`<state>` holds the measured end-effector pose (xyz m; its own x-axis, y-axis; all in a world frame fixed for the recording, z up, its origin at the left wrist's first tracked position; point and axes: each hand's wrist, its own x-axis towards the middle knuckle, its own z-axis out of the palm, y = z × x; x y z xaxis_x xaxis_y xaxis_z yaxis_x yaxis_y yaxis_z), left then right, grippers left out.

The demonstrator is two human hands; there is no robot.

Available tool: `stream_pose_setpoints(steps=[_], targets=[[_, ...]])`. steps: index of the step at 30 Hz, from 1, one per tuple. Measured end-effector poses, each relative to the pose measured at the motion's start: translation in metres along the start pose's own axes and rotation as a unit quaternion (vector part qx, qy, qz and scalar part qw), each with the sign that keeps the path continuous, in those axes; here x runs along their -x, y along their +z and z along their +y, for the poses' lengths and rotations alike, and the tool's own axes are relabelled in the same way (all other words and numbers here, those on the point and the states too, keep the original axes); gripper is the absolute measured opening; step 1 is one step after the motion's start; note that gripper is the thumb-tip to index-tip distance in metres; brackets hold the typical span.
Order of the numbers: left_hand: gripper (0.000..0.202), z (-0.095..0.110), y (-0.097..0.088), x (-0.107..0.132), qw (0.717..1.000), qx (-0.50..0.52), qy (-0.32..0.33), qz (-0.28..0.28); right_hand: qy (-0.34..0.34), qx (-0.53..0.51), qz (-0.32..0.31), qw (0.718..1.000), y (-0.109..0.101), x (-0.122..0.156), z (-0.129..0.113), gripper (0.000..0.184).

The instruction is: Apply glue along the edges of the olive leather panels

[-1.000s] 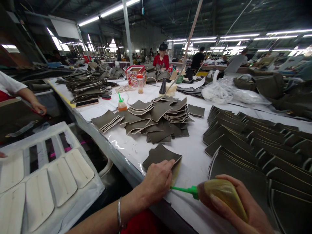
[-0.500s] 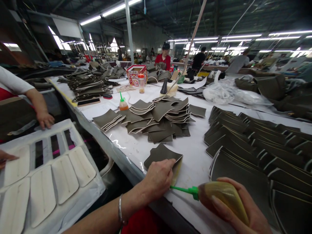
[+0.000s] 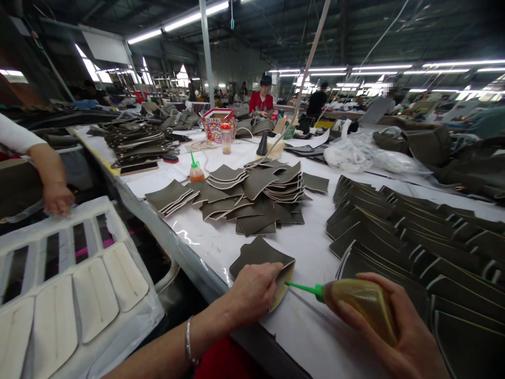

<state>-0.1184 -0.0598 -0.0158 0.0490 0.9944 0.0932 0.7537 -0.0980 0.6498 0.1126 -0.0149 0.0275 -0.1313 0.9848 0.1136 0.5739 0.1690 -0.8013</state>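
My left hand (image 3: 254, 289) is closed on a dark olive leather piece (image 3: 258, 252) near the table's front edge, index finger pressed on its upper side. The piece is folded back at its right, so a tan underside shows. My right hand (image 3: 412, 334) is wrapped round a squeeze bottle (image 3: 361, 302) of yellow-brown liquid, probably glue, tilted on its side. Its thin green nozzle (image 3: 303, 287) points left, the tip at the tan underside. Beyond lies a loose pile of similar leather pieces (image 3: 262, 189). Overlapping rows of leather pieces (image 3: 379, 284) spread beside my right hand.
A smaller green-tipped bottle (image 3: 196, 171), a phone (image 3: 139, 168), a red-lidded jar (image 3: 226, 141) and a patterned box (image 3: 216, 126) stand farther back. At left, a co-worker's hand (image 3: 58, 199) touches a white slotted frame (image 3: 155, 310) holding pale panels. Plastic bags (image 3: 351, 150) lie at back right.
The bottle's nozzle tip has moved up along the folded tan edge. A co-worker's second hand has left the far left, and a pale panel is gone from the frame there.
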Motion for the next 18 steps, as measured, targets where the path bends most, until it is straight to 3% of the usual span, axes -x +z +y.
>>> stream_pose_setpoints(steps=[5,10,18], targets=[[0.038,0.000,-0.002,0.000,1.000,0.014,0.002,-0.006,0.002,-0.012,0.001,1.000,-0.001,-0.003,-0.002,0.062],[0.039,-0.002,-0.001,0.000,0.999,0.035,0.002,-0.004,0.020,-0.058,-0.084,0.995,0.000,0.000,0.004,0.063],[0.034,0.003,-0.007,-0.001,0.999,0.037,0.005,-0.010,-0.030,-0.004,-0.009,0.999,-0.005,-0.030,0.000,0.062]])
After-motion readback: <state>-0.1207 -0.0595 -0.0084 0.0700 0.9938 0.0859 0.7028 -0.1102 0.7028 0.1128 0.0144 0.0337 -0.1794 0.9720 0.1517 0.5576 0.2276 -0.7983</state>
